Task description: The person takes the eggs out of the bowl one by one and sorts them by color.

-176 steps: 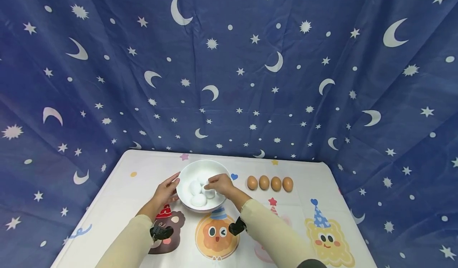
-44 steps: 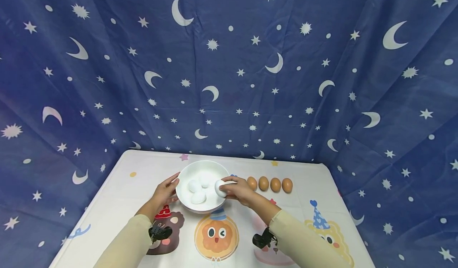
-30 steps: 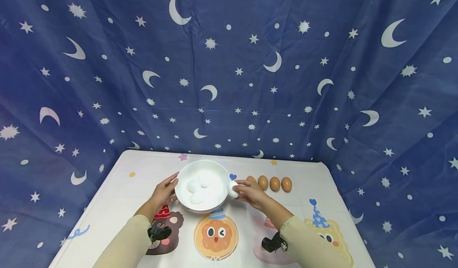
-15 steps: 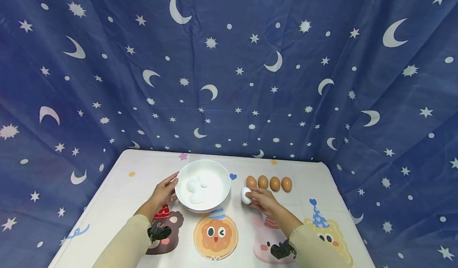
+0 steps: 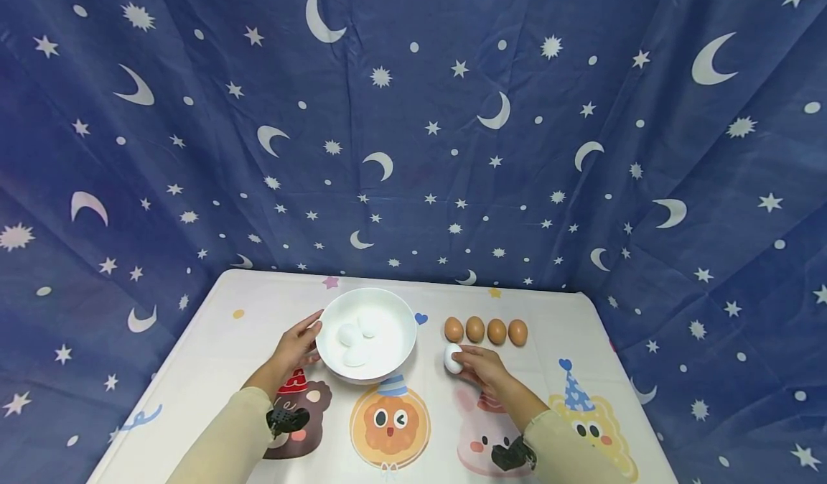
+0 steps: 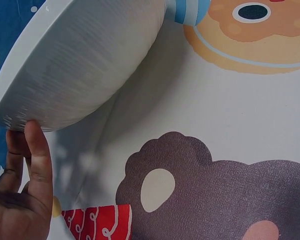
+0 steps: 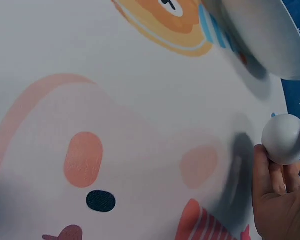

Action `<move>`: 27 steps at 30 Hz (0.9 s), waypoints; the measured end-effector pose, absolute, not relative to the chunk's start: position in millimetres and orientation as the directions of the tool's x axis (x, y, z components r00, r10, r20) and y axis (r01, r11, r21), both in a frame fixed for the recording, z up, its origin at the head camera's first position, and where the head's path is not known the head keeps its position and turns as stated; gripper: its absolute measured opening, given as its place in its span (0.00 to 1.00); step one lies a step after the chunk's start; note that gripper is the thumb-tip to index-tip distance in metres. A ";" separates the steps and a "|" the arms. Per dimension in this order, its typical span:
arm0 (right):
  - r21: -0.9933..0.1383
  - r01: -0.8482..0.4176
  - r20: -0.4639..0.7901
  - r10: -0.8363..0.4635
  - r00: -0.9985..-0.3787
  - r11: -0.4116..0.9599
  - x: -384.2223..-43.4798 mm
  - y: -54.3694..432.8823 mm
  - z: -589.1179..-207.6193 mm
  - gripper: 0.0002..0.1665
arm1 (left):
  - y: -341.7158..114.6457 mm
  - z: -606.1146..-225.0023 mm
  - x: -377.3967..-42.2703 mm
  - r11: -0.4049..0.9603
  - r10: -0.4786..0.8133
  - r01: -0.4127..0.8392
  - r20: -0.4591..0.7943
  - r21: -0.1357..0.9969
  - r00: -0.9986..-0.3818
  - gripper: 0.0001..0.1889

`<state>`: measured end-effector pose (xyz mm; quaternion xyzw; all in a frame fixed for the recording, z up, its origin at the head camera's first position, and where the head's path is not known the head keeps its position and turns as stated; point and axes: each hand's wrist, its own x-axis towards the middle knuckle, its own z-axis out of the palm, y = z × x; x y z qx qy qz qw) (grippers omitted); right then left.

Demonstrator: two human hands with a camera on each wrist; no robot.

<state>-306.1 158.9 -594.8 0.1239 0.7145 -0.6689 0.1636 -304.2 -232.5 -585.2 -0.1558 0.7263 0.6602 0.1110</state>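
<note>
A smooth white egg [image 5: 450,360] sits at the fingertips of the right hand [image 5: 484,368], whose grip is clamped on it, thumb on one side and fingers on the other. The egg is just in front of the leftmost egg of a row of brown eggs [image 5: 474,329] and to the right of a round, glossy white bowl [image 5: 397,313], apart from its wall. Whether the egg touches the tabletop [image 5: 271,297] is hard to tell. The left hand [image 5: 298,344] rests its fairly straight fingers on the bowl's outer left side, its grip not curled round anything.

One white egg is in the right hand, three white eggs [image 5: 354,356] lie in the bowl, and four brown ones stand in line to the right of it. There is one bowl.

The tabletop has a white cover printed with a brown bear [image 5: 310,416], an orange winking face [image 5: 390,423], a pink figure [image 5: 474,441] and a yellow, scalloped face [image 5: 597,423]. The cream right sleeve [image 5: 575,444] cuts across the yellow print. A dark blue curtain [image 5: 413,118] with white moons and stars hangs behind.
</note>
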 end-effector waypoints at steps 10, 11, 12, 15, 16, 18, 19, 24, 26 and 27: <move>-0.930 0.366 -0.366 0.006 -0.930 0.027 -307.5 159.5 -603.6 0.27 | -233.8 -586.2 -303.8 0.062 -0.065 -0.359 -0.355 0.931 -0.933 0.29; -0.930 0.367 -0.367 0.018 -0.930 0.032 -307.8 158.9 -603.2 0.27 | -233.9 -586.3 -303.9 0.062 -0.065 -0.360 -0.356 0.931 -0.932 0.29; -0.930 0.365 -0.364 0.025 -0.931 0.037 -308.2 158.3 -602.8 0.26 | -234.1 -586.4 -303.9 0.064 -0.065 -0.361 -0.357 0.930 -0.932 0.29; -0.932 0.355 -0.353 0.045 -0.935 0.072 -309.0 156.3 -600.7 0.25 | -234.0 -586.1 -303.8 0.066 -0.066 -0.362 -0.358 0.930 -0.931 0.29; -0.932 0.353 -0.349 0.050 -0.936 0.086 -309.3 155.6 -599.8 0.24 | -234.0 -586.0 -303.9 0.068 -0.065 -0.362 -0.358 0.930 -0.932 0.29; -0.930 0.346 -0.340 0.065 -0.938 0.121 -310.1 154.5 -598.9 0.23 | -233.9 -585.7 -303.8 0.071 -0.065 -0.363 -0.359 0.929 -0.931 0.29; -0.930 0.339 -0.333 0.067 -0.941 0.140 -310.3 154.1 -598.3 0.23 | -233.8 -585.5 -303.8 0.071 -0.065 -0.364 -0.360 0.929 -0.931 0.29; -0.916 0.351 -0.336 0.106 -0.936 0.193 -311.7 152.4 -597.6 0.24 | -233.7 -585.6 -303.7 0.074 -0.069 -0.366 -0.361 0.928 -0.930 0.29; -0.913 0.353 -0.335 0.118 -0.935 0.202 -312.4 152.1 -597.6 0.24 | -233.8 -585.3 -303.5 0.080 -0.069 -0.365 -0.360 0.928 -0.930 0.29; -0.913 0.351 -0.331 0.122 -0.936 0.209 -312.6 152.0 -597.6 0.24 | -233.7 -585.1 -303.2 0.082 -0.069 -0.364 -0.359 0.928 -0.931 0.29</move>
